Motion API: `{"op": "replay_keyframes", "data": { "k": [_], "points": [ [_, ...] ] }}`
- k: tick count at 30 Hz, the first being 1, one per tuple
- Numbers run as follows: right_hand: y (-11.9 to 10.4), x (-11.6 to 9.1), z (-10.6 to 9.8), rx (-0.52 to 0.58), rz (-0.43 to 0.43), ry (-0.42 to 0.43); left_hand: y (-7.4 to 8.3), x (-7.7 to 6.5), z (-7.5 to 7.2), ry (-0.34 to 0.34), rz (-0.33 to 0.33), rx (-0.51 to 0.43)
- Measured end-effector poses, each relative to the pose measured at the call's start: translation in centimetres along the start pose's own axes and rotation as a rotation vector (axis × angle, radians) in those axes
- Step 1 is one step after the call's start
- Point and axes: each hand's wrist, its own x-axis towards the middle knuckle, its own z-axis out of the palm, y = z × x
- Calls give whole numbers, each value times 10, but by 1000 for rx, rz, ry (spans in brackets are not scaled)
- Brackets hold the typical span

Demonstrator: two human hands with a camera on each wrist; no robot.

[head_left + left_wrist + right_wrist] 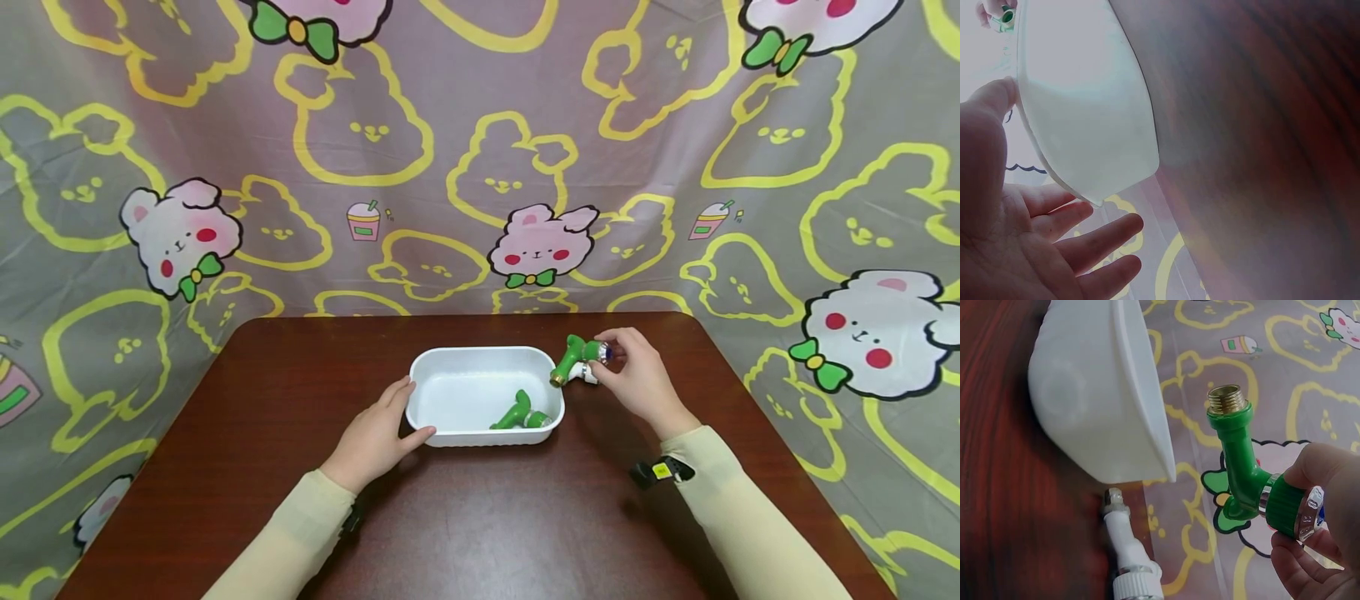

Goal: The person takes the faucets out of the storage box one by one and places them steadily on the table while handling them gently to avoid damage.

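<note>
A green plastic tap [575,352] is pinched by its ribbed knob in my right hand [637,377], raised just beyond the tray's right end. Its brass threaded end [1226,400] shows clearly in the right wrist view. Beneath it a white tap [1127,540] lies on the table, partly covered in the head view. Another green tap [519,412] rests inside the white tray [453,404], toward its near right corner. At the tray's left end my left hand [372,439] touches the rim, thumb on the near side, fingers spread along the end.
The dark wooden table [480,517] carries the tray near its middle, toward the back. A patterned cloth [435,200] with yellow outlines and bunny faces hangs behind and at both sides. A black strap device [663,471] sits at the right wrist.
</note>
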Motion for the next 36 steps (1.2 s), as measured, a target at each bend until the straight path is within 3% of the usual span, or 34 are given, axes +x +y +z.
{"op": "replay_keyframes", "data": {
  "k": [15, 26, 36],
  "points": [
    [22, -11, -12, -46, -26, 6, 0, 0, 0, 9, 8, 7],
    [28, -21, -18, -59, 10, -100, 0, 0, 0, 9, 9, 2],
    [30, -30, -9, -64, 12, -163, -1, -1, 2, 6, 7, 7]
  ]
}}
